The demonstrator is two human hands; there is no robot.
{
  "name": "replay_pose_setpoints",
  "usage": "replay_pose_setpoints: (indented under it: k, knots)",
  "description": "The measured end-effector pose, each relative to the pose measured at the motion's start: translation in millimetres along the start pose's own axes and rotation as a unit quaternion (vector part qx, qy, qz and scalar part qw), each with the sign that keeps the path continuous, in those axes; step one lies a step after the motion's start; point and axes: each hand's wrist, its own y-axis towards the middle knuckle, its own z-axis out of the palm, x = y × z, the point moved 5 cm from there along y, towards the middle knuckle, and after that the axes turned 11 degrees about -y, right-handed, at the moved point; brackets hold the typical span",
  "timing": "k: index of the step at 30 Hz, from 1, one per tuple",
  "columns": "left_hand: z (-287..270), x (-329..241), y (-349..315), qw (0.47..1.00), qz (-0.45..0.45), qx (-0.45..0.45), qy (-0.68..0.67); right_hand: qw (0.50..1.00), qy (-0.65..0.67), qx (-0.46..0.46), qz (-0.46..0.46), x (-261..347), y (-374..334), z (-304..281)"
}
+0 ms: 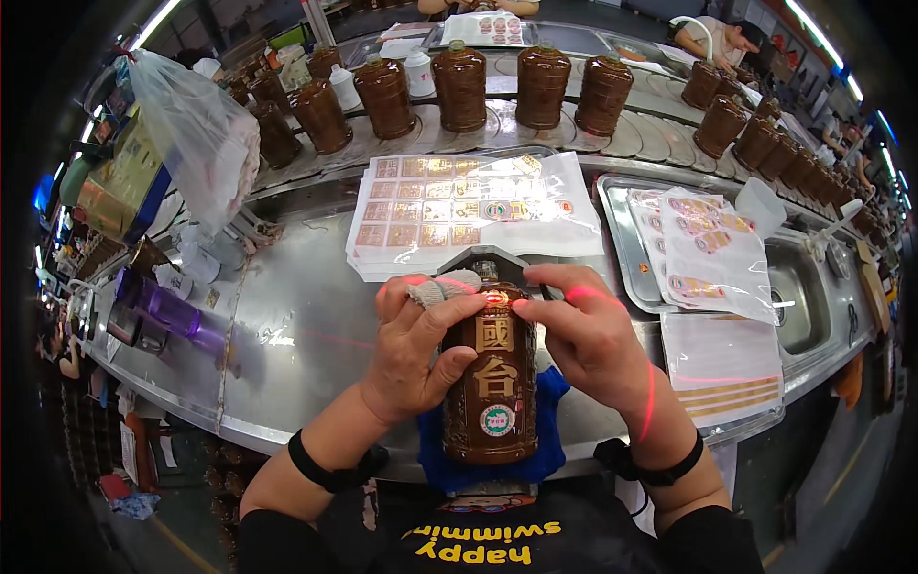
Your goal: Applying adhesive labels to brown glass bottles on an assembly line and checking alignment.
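Note:
A brown bottle [459, 383] lies tilted in front of me, its neck away from me and its base on a blue cloth pad [555, 402]. It bears gold raised characters and a round green-and-white sticker [497, 419]. High on its front sits a small red oval label [499, 299]. My left hand [418, 344] touches the label's left side with a fingertip, a grey cloth [442, 288] tucked in its curled fingers. My right hand [595, 335] rests an outstretched index fingertip at the label's right side, its fingers apart. Red light lines cross both hands.
Beyond the bottle, sheets of gold and red stickers [421, 236] lie on the metal table [296, 335]. At right are a tray [626, 273] with more sticker sheets and a sink [798, 320]. Brown bottles [459, 88] line the conveyor [641, 139]. A plastic bag [196, 134] hangs left.

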Motion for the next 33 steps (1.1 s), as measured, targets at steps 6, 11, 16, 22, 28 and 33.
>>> replay_pose_setpoints:
  k: [6,11,16,22,28,33]
  knots:
    - [-4.2,6.2,-4.3,1.0,-0.007,-0.001,-0.012,1.0,-0.012,0.023,0.011,8.7,10.0,8.6]
    - [-5.8,7.5,-3.6,1.0,-0.013,0.0,-0.013,1.0,0.005,0.011,0.007,1.1,6.3,7.4]
    - [-10.1,9.7,4.0,0.999,0.002,-0.001,-0.041,1.0,-0.003,0.017,0.003,2.4,8.1,11.2]
    - [-4.1,-7.9,11.2,0.985,0.097,0.121,0.079,0.965,0.134,-0.085,0.209,-17.2,-7.3,-1.3]
    - [-7.0,-23.0,-10.2,0.99,0.079,0.085,0.083,0.963,0.182,0.021,0.199,-11.2,32.1,-7.8]
    - [-14.3,-35.6,-33.8,0.997,0.008,0.018,0.08,0.984,0.096,0.127,0.084,-16.8,77.0,25.3]
